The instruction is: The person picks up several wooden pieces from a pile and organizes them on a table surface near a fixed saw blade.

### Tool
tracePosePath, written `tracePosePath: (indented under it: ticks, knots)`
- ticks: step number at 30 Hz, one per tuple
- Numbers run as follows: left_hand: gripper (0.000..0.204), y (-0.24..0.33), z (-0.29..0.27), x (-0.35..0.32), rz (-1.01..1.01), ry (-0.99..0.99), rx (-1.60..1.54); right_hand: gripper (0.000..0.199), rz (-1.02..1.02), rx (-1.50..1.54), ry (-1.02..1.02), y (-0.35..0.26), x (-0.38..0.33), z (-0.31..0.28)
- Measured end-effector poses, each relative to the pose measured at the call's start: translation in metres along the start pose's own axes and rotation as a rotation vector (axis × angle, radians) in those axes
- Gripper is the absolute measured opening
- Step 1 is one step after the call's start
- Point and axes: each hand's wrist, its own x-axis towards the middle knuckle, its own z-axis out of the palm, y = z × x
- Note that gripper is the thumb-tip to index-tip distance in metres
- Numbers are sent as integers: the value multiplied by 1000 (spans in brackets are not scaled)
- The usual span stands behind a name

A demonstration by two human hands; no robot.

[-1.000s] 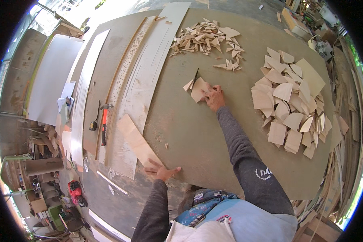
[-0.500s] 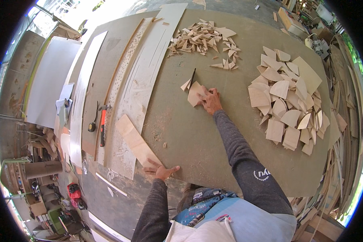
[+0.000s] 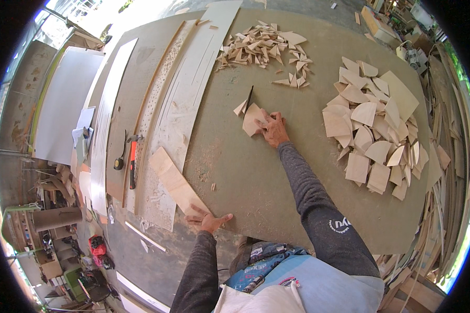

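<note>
My right hand (image 3: 272,129) has its bent fingers closed on the right edge of a small thin wood piece (image 3: 253,119) lying on the worktable. Against that piece's upper left side lies a slim black tool (image 3: 250,96), too small to tell whether pen or blade. A small pointed wood offcut (image 3: 239,107) sits just left of it. Close to the table's near edge, my left hand (image 3: 209,219) is spread out, thumb to the right, its fingers over the near end of a pale wooden board (image 3: 176,179) that lies slanted.
Curved-edged wood pieces (image 3: 364,113) are heaped at the right, pointed scraps (image 3: 261,46) at the far side. A long white panel (image 3: 193,104) runs along the left, with a hammer (image 3: 133,163) and a tape measure (image 3: 119,163) beside it. Sawdust (image 3: 214,167) speckles the worktable (image 3: 277,198).
</note>
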Motion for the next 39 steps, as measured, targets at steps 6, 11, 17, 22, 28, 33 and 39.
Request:
tracePosePath:
  ticks: [6, 11, 17, 22, 28, 33, 39]
  knots:
    - [175, -1, 3, 6, -32, 1, -6, 40, 26, -17, 41, 0, 0, 5]
    - [175, -8, 8, 11, -13, 23, -24, 39, 42, -57, -8, -7, 2, -2]
    - [174, -3, 4, 6, 20, 9, -44, 42, 73, -78, 29, -6, 2, 3]
    - [175, -4, 2, 1, 38, 7, -94, 41, 34, 34, 3, -6, 0, -3]
    - [175, -9, 9, 9, 39, 26, -80, 42, 12, 40, 19, 0, -1, -1]
    - [175, -2, 6, 6, -16, 26, -16, 41, 6, -14, 35, 3, 0, 3]
    - [174, -5, 6, 7, -15, 36, 5, 45, 56, 7, 14, -3, 1, 2]
